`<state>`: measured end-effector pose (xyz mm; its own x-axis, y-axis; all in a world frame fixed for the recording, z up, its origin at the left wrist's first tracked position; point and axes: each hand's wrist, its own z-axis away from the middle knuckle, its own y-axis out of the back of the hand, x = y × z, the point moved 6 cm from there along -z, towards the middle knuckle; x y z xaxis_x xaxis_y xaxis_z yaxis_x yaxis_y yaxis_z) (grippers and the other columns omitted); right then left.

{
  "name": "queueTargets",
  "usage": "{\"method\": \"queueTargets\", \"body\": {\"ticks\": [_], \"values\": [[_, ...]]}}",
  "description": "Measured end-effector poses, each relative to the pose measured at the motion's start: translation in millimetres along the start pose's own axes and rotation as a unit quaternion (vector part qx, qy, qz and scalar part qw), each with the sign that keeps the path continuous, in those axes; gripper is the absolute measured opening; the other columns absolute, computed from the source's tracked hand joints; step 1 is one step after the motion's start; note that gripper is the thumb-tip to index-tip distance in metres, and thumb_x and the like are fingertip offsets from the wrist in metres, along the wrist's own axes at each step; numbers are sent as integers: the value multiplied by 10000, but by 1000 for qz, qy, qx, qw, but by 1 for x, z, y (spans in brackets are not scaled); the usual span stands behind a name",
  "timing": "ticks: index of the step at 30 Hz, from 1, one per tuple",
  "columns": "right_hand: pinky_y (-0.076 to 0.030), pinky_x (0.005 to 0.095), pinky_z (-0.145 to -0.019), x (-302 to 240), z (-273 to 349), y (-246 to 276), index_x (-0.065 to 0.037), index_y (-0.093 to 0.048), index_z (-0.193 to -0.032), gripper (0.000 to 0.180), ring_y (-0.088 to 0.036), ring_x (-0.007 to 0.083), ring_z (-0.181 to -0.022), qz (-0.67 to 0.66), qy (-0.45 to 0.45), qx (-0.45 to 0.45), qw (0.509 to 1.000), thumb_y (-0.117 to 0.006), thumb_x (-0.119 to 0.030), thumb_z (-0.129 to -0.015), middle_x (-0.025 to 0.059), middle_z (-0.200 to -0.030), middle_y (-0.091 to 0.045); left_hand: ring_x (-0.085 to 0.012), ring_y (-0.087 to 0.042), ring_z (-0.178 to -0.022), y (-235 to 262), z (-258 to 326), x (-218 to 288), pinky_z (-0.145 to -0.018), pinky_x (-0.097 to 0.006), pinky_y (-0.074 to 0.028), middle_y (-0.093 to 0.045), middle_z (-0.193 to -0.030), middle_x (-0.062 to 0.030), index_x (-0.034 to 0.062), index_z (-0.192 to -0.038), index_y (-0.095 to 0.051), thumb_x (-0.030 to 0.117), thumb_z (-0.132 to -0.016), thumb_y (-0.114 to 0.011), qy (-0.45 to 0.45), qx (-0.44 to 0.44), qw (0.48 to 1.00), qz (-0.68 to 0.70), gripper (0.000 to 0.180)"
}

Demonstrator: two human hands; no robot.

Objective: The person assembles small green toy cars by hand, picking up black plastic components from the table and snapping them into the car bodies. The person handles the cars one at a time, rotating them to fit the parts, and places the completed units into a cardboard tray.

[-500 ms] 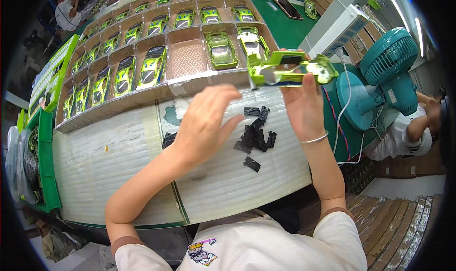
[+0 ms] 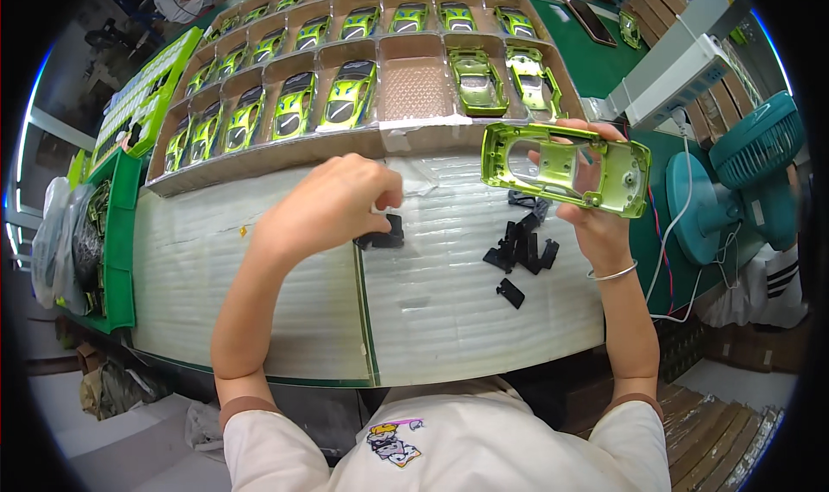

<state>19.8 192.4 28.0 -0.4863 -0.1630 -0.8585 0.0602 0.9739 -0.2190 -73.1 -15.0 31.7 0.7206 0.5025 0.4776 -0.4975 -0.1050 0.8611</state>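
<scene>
Loose black parts (image 2: 521, 252) on a white padded mat (image 2: 432, 302), left hand (image 2: 324, 205) curled, fingertips pinching one black piece (image 2: 386, 233) just above the mat, right hand (image 2: 596, 216) gripping an upturned green car shell (image 2: 566, 166), beyond them a tray (image 2: 414, 86) of green toy cars, teal fan (image 2: 743, 181) at right.

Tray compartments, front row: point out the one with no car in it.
The empty compartment sits fifth from the left, showing its bare brownish textured floor; every other front-row slot of the tray holds a green toy car.
</scene>
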Motion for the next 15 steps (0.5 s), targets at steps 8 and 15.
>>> {"method": "queueTargets", "body": {"ticks": [8,15], "values": [[-402,430,-986,11,4,-8,-148,-372,-1216,796,-436,302,-1191,-10,-17,-27,999,-833,-118,-567,108,-1251,-450,-239,-593,-659,-12,-8,-1,-614,-323,-463,-618,-693,-110,-7,-728,-576,46,-676,-684,19,-51,997,52,132],[-400,411,-990,7,3,-11,-139,-366,-1200,762,-435,300,-1193,16,11,-29,999,-815,-83,-588,139,-1243,-454,-97,-587,-629,1,-12,1,-583,-219,-476,-638,-738,-67,-37,-823,-621,35,-753,-662,41,10,950,309,108]]}}
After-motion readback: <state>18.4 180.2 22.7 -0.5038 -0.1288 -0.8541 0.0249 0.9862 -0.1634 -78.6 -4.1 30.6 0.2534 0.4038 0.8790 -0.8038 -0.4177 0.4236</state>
